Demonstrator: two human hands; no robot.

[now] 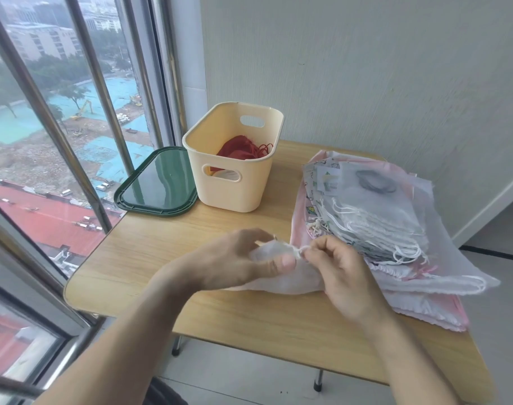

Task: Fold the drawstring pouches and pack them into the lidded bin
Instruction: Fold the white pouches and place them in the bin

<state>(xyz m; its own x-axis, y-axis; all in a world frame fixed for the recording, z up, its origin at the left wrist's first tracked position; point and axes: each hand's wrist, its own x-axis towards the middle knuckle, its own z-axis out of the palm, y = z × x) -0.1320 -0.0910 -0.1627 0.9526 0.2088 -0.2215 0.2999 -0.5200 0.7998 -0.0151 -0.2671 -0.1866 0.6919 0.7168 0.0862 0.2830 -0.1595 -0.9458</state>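
Observation:
A sheer white drawstring pouch [290, 280] lies on the wooden table [150, 258] between my hands. My left hand [237, 263] grips its gathered top, thumb pressed over the fabric. My right hand [341, 273] pinches the pouch's white drawstring [302, 250] just beside the left thumb. A stack of pouches [380, 226], white, printed and pink, is piled at the right of the table. The cream bin [234, 171] stands open at the back, with a red pouch [243, 150] inside. Its dark green lid [158, 182] lies flat to the left of the bin.
A window with metal bars [83, 135] runs along the table's left edge. A wall [366, 68] stands behind the bin and the stack. The table's front edge [278, 366] is near my forearms, with its legs and a tiled floor below.

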